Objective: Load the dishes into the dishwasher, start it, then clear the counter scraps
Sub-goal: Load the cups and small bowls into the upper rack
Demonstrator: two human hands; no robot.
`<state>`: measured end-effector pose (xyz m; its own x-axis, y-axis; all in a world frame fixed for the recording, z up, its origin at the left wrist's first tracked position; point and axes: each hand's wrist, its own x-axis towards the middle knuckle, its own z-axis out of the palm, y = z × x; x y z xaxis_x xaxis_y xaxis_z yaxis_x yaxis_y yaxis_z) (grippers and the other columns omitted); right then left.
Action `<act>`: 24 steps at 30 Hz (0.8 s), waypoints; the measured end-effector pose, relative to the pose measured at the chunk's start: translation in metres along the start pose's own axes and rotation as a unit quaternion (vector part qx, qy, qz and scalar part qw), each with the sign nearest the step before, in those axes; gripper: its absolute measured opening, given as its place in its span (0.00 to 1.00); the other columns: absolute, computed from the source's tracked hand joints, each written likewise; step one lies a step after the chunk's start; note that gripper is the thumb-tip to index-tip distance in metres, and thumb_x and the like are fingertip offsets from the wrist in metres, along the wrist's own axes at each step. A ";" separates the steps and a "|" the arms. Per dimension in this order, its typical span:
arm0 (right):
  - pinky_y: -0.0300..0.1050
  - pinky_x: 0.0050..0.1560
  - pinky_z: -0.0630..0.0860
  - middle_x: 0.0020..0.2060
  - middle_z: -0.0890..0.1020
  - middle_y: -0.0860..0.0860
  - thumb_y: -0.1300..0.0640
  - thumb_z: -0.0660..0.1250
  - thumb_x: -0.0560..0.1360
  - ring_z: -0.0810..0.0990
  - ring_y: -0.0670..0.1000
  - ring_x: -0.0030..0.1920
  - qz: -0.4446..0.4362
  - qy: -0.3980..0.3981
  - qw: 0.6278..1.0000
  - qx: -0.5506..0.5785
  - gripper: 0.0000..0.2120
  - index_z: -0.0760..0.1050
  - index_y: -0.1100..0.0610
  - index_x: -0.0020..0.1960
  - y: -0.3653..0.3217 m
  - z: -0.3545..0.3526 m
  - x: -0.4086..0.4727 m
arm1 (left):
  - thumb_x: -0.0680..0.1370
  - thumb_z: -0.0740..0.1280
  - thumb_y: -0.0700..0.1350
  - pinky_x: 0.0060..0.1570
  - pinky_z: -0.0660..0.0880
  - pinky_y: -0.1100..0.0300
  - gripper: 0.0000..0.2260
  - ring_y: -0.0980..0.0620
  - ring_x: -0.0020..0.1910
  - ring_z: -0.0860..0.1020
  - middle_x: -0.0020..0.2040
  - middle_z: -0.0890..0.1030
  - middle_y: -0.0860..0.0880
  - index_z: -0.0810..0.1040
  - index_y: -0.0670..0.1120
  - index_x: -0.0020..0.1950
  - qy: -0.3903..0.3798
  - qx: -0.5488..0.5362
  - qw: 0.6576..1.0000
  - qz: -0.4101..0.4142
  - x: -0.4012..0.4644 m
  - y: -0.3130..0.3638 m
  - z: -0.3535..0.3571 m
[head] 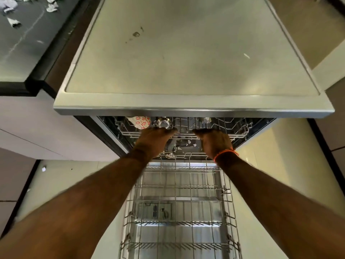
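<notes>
Both hands, left hand (155, 136) and right hand (214, 140), curl over the upper rack (186, 134) front edge inside the dishwasher (186, 62); push evenly so floral cup (141, 121) stays put

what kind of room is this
Most likely a home kitchen. An open dishwasher has its empty lower rack pulled out, both hands, left hand and right hand, are on the upper rack, and a dark countertop with scraps sits beside it.
</notes>
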<state>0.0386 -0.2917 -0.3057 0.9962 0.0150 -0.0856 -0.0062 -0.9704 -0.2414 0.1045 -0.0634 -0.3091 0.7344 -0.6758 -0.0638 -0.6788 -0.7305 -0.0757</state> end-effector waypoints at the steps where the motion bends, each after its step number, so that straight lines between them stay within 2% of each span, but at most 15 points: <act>1: 0.51 0.64 0.78 0.67 0.78 0.50 0.65 0.65 0.79 0.81 0.54 0.62 0.007 -0.004 1.000 -0.001 0.28 0.68 0.42 0.74 0.000 0.000 0.007 | 0.80 0.66 0.44 0.51 0.78 0.54 0.28 0.49 0.48 0.82 0.56 0.84 0.49 0.64 0.55 0.79 0.004 -0.002 1.000 -0.008 0.005 -0.002 0.001; 4: 0.52 0.65 0.77 0.66 0.79 0.51 0.66 0.66 0.78 0.82 0.54 0.61 0.006 -0.003 1.000 -0.018 0.29 0.68 0.43 0.74 0.004 0.005 0.019 | 0.80 0.67 0.43 0.61 0.75 0.49 0.27 0.46 0.54 0.81 0.60 0.83 0.48 0.65 0.53 0.79 0.006 -0.010 0.999 -0.032 0.012 -0.004 0.012; 6: 0.53 0.67 0.75 0.65 0.80 0.53 0.65 0.67 0.78 0.81 0.55 0.62 0.007 -0.006 1.000 -0.014 0.29 0.68 0.45 0.75 0.003 0.006 0.015 | 0.81 0.63 0.41 0.67 0.70 0.47 0.27 0.44 0.61 0.79 0.64 0.81 0.46 0.64 0.52 0.79 -0.002 -0.023 0.998 -0.054 0.011 0.002 0.016; 8: 0.58 0.71 0.70 0.68 0.78 0.55 0.64 0.66 0.78 0.76 0.57 0.68 0.018 -0.015 0.999 -0.033 0.29 0.67 0.48 0.76 -0.003 0.005 0.010 | 0.80 0.57 0.43 0.74 0.62 0.42 0.27 0.42 0.70 0.72 0.70 0.77 0.44 0.61 0.52 0.81 -0.016 -0.046 0.996 -0.076 0.008 0.011 0.016; 9: 0.60 0.73 0.66 0.71 0.75 0.55 0.63 0.65 0.78 0.72 0.59 0.71 0.026 -0.016 0.998 -0.055 0.30 0.64 0.48 0.77 -0.007 0.004 0.007 | 0.80 0.56 0.44 0.76 0.58 0.39 0.29 0.40 0.75 0.66 0.75 0.71 0.42 0.58 0.50 0.82 -0.027 -0.054 0.995 -0.085 0.006 0.014 0.015; 10: 0.62 0.75 0.61 0.75 0.69 0.56 0.63 0.63 0.79 0.65 0.61 0.75 0.035 -0.024 0.996 -0.078 0.31 0.59 0.49 0.80 -0.011 0.002 0.002 | 0.80 0.58 0.45 0.77 0.53 0.36 0.31 0.37 0.79 0.58 0.80 0.62 0.40 0.54 0.49 0.83 -0.041 -0.052 0.994 -0.091 0.001 0.018 0.011; 12: 0.66 0.77 0.51 0.81 0.48 0.57 0.60 0.58 0.80 0.47 0.64 0.80 0.055 -0.069 0.991 -0.100 0.36 0.44 0.50 0.82 -0.018 0.002 -0.011 | 0.81 0.61 0.50 0.78 0.45 0.34 0.37 0.35 0.81 0.42 0.83 0.44 0.38 0.43 0.46 0.83 -0.064 -0.050 0.992 -0.095 -0.014 0.027 0.005; 13: 0.68 0.77 0.48 0.80 0.40 0.57 0.59 0.57 0.81 0.41 0.64 0.80 0.064 -0.095 0.988 -0.099 0.38 0.38 0.49 0.82 -0.021 0.002 -0.021 | 0.82 0.61 0.50 0.78 0.43 0.35 0.38 0.36 0.81 0.38 0.82 0.39 0.39 0.39 0.46 0.83 -0.081 -0.059 0.991 -0.094 -0.024 0.032 -0.001; 15: 0.69 0.77 0.48 0.78 0.32 0.57 0.57 0.61 0.79 0.35 0.64 0.78 0.065 -0.131 0.983 -0.108 0.43 0.33 0.49 0.80 -0.025 -0.002 -0.042 | 0.82 0.61 0.48 0.78 0.42 0.37 0.38 0.38 0.80 0.37 0.82 0.38 0.41 0.39 0.48 0.83 -0.115 -0.089 0.985 -0.092 -0.044 0.038 -0.020; 17: 0.70 0.77 0.46 0.78 0.32 0.58 0.54 0.64 0.79 0.35 0.65 0.78 0.040 -0.169 0.972 -0.156 0.42 0.38 0.51 0.81 -0.030 -0.010 -0.061 | 0.81 0.63 0.44 0.79 0.44 0.38 0.39 0.40 0.81 0.40 0.83 0.41 0.45 0.40 0.51 0.83 -0.140 -0.126 0.977 -0.099 -0.061 0.039 -0.038; 19: 0.68 0.77 0.44 0.79 0.34 0.57 0.53 0.65 0.78 0.37 0.64 0.79 0.019 -0.205 0.965 -0.164 0.41 0.44 0.50 0.82 -0.039 -0.024 -0.083 | 0.80 0.64 0.46 0.79 0.47 0.40 0.39 0.41 0.82 0.43 0.83 0.43 0.47 0.41 0.54 0.83 -0.158 -0.149 0.969 -0.117 -0.084 0.041 -0.058; 21: 0.66 0.78 0.51 0.81 0.40 0.55 0.55 0.65 0.76 0.44 0.64 0.80 0.008 -0.202 0.971 -0.129 0.38 0.51 0.50 0.81 -0.049 -0.036 -0.106 | 0.80 0.64 0.47 0.78 0.55 0.40 0.35 0.39 0.81 0.53 0.83 0.52 0.45 0.49 0.53 0.83 -0.167 -0.180 0.959 -0.144 -0.108 0.047 -0.078; 24: 0.64 0.71 0.69 0.80 0.56 0.56 0.58 0.63 0.76 0.65 0.63 0.75 -0.018 -0.188 0.979 -0.076 0.31 0.60 0.51 0.78 -0.073 -0.063 -0.146 | 0.80 0.65 0.47 0.74 0.65 0.43 0.29 0.41 0.76 0.64 0.79 0.65 0.43 0.61 0.47 0.80 -0.156 -0.234 0.939 -0.196 -0.155 0.065 -0.115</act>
<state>-0.1011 -0.2383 -0.2144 0.8930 0.1096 -0.4364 0.0697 -0.9919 -0.1065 -0.0542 -0.0177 -0.1893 0.8440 -0.3371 -0.4171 -0.2293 -0.9299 0.2876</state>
